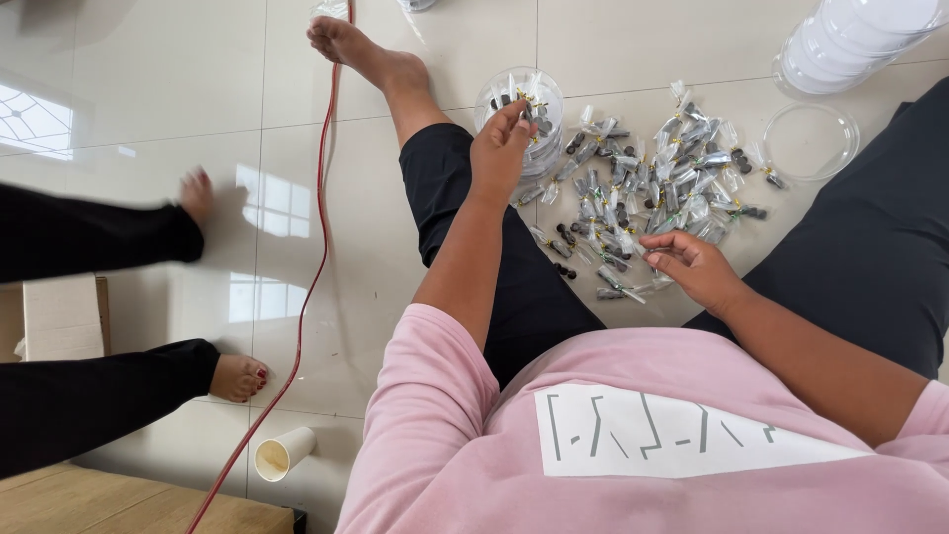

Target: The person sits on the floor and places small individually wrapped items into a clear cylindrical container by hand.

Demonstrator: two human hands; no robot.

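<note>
I sit on a pale tiled floor with my legs spread. Between them lies a heap of small clear bags [652, 178], each holding dark metal parts. My left hand [501, 143] reaches forward and pinches one small bag [534, 109] over a round clear container [519, 104] that holds several such bags. My right hand [692, 262] rests at the near edge of the heap, fingers closed on another small bag [647, 252].
A stack of clear round lids [855, 40] and one loose clear lid [811, 138] lie at the far right. A red cable [321, 227] runs down the floor. A paper cup [284, 453] lies on its side. Another person's legs [99, 326] reach in from the left beside a cardboard box [61, 316].
</note>
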